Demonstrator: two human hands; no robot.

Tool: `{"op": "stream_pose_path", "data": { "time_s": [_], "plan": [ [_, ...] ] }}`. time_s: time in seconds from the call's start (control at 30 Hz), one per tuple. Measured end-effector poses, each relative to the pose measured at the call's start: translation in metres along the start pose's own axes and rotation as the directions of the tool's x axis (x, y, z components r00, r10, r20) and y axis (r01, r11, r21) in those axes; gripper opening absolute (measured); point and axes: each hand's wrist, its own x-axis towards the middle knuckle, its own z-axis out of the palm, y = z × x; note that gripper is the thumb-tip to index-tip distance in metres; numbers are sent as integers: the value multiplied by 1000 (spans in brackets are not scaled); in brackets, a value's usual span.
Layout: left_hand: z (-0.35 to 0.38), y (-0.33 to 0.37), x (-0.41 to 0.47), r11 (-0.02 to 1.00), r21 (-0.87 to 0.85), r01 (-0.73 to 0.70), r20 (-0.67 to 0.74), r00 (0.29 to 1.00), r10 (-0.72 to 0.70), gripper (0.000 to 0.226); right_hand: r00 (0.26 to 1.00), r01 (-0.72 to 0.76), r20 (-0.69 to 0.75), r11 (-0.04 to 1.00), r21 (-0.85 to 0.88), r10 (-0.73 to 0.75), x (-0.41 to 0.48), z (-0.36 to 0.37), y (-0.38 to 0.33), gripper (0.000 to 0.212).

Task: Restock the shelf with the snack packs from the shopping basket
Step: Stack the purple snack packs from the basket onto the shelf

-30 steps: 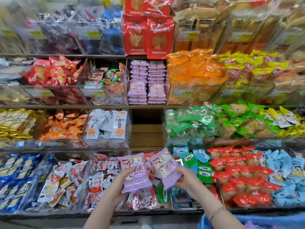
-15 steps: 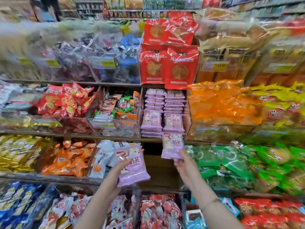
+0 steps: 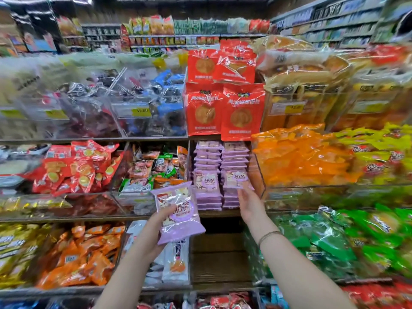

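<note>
My left hand (image 3: 159, 228) grips a purple snack pack (image 3: 178, 210) from below, holding it in front of the shelf's middle tier. My right hand (image 3: 250, 202) reaches up to the right stack of purple packs (image 3: 234, 157) and presses a second purple pack (image 3: 235, 178) upright against that stack's front. A left stack of the same purple packs (image 3: 206, 181) stands beside it in one narrow clear compartment. The shopping basket is out of view.
Red bread bags (image 3: 225, 108) hang over the compartment from the tier above. Orange packs (image 3: 301, 157) fill the bin to the right, mixed green and orange packs (image 3: 151, 172) the bin to the left. A bare wooden slot (image 3: 219, 257) lies below the purple stacks.
Both hands rose from the lower tier toward the purple stacks. My right hand carried its pack up against the right stack's front; my left hand lifted its pack and still holds it.
</note>
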Motion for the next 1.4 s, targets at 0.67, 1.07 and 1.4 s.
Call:
{"op": "stream_pose_path", "data": {
  "time_s": [0.67, 1.07, 1.4],
  "plan": [
    [25, -21, -1, 999, 43, 23, 57, 998, -25, 62, 893, 392, 447, 573, -719, -50, -126, -10, 33, 19],
    [31, -31, -20, 962, 265, -66, -50, 995, 83, 76, 926, 260, 377, 702, -664, 14, -134, -18, 42, 22],
    [-7, -21, -13, 995, 92, 39, -188, 982, -21, 21, 972, 235, 184, 580, -780, -146, -40, 54, 14, 36]
  ]
}}
